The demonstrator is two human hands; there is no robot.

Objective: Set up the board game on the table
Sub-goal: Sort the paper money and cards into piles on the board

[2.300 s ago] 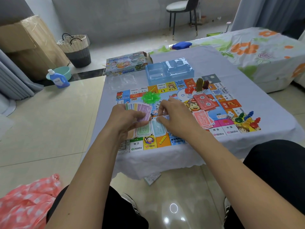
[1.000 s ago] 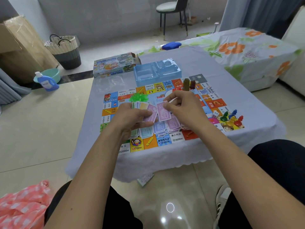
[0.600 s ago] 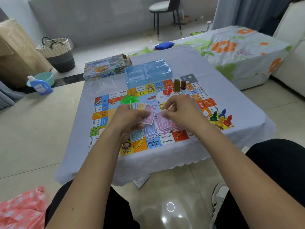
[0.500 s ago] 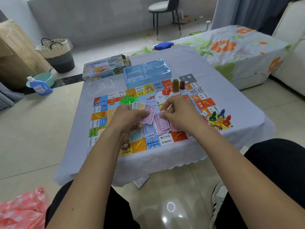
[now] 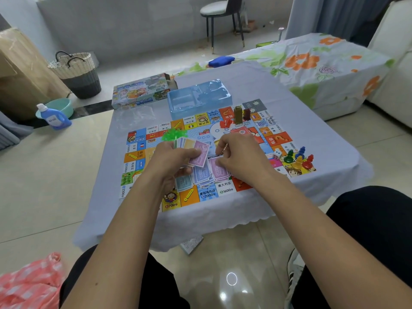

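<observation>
A colourful game board lies flat on the low table. My left hand grips a fan of paper play money above the board's near side. My right hand pinches a purple note at the top of a pile on the board. Beside it lie piles of lilac notes and blue notes. Green plastic houses sit behind my left hand. Coloured pawns and a white die stand at the right.
A blue plastic tray and the game box stand at the table's far side. Red pieces and brown pieces are on the far board. A leaflet lies on the floor under the table edge.
My right hand took a purple note from the fan in my left hand and lowered it onto the right-hand pile. The camera view shifted, so the board sits further left.
</observation>
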